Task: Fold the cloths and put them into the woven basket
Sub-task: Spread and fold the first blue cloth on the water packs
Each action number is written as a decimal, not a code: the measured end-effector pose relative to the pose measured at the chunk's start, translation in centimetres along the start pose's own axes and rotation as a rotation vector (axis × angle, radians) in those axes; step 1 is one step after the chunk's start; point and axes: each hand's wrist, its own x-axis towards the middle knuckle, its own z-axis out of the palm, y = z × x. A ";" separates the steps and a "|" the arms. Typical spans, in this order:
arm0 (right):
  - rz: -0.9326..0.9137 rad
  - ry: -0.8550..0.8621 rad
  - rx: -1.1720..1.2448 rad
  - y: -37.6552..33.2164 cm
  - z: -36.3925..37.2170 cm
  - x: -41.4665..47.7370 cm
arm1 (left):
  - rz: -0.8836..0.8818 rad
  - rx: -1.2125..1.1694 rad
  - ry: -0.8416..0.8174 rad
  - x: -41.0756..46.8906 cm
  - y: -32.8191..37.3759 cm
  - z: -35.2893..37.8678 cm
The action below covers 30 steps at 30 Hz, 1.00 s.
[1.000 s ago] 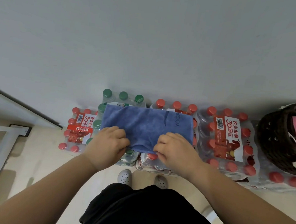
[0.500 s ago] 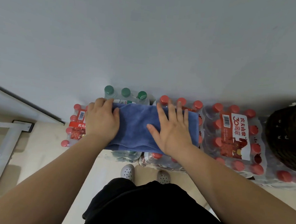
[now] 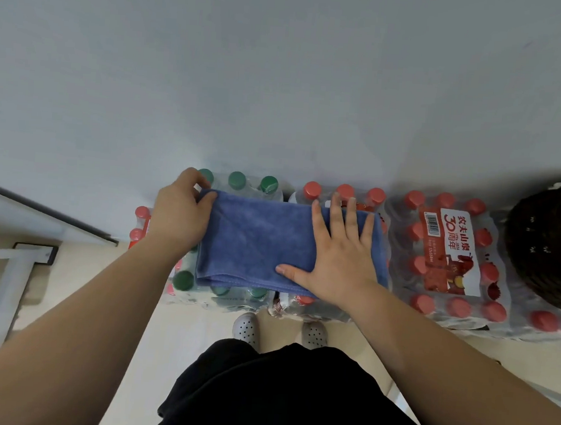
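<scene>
Folded blue microfibre cloth (image 3: 257, 240) lies on shrink-wrapped bottle packs (image 3: 449, 254). Left hand (image 3: 179, 215) grips its left end; right hand (image 3: 339, 259) flat, pressing. Risk: bumpy caps let layers slip, fold skews.

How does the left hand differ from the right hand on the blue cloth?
The left hand curls its fingers round the blue cloth at its left end; the right hand lies flat, fingers spread. The left hand sits at the edge; the right hand rests on the right half. Both touch the cloth.
</scene>
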 end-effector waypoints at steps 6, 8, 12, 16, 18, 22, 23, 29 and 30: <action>-0.034 0.043 -0.050 -1.4 -0.6 -0.5 | 0.431 0.382 0.224 -1.5 0.0 1.1; -0.082 0.111 -0.033 -3.0 -0.4 -0.4 | 0.522 0.417 0.131 -3.1 1.0 2.2; -0.121 0.093 -0.083 -5.4 0.6 0.3 | 0.488 0.626 -0.197 -5.1 0.2 4.5; -0.037 0.047 -0.041 -3.8 0.7 0.0 | 0.502 0.684 -0.269 -5.0 -2.2 4.4; 0.044 0.041 -0.038 -1.8 0.6 -0.3 | 0.502 0.709 -0.288 -5.1 -2.7 4.0; 0.189 0.016 -0.038 2.2 0.5 -1.2 | 0.505 0.697 -0.296 -5.5 -3.8 3.1; 0.198 0.004 -0.043 2.5 0.5 -1.2 | 0.500 0.688 -0.295 -5.6 -4.0 2.8; 0.191 0.040 -0.063 -0.7 -0.4 -1.1 | 0.307 0.443 -0.129 -5.7 -4.9 0.6; 0.150 0.045 -0.058 -1.8 -0.4 -1.1 | 0.277 0.387 -0.044 -5.4 -4.8 0.2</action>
